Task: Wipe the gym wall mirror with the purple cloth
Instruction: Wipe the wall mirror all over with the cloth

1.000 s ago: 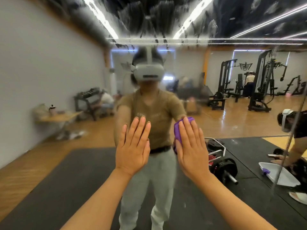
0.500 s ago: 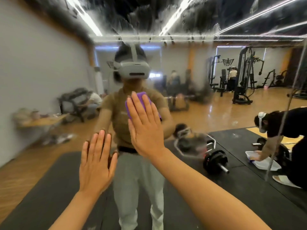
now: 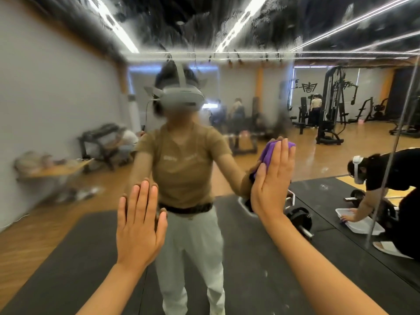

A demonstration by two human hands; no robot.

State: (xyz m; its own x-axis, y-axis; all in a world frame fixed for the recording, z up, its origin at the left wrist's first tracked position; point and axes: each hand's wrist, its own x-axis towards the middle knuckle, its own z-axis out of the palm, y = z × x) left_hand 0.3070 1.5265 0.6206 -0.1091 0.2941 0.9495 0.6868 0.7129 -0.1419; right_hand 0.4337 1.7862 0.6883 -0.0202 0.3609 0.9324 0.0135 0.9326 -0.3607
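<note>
The wall mirror (image 3: 68, 98) fills the whole view and reflects me and the gym behind. Its top band is streaked and wet, and the middle is hazy. My right hand (image 3: 271, 178) lies flat with straight fingers, pressing the purple cloth (image 3: 268, 153) against the glass right of centre. The cloth shows past my fingertips and along the left of my fingers. My left hand (image 3: 139, 223) rests flat on the mirror, lower and to the left, fingers straight and empty.
A vertical seam (image 3: 391, 144) splits the mirror at the right. Reflected there, another person (image 3: 391, 189) bends over a white tray (image 3: 361, 226) on the black floor mat. Barbell plates (image 3: 297, 219) lie reflected behind me. Weight machines (image 3: 331, 105) stand far back.
My right hand has swept the cloth from the centre of the glass out to the right. My left hand has stayed flat on the mirror, low on the left.
</note>
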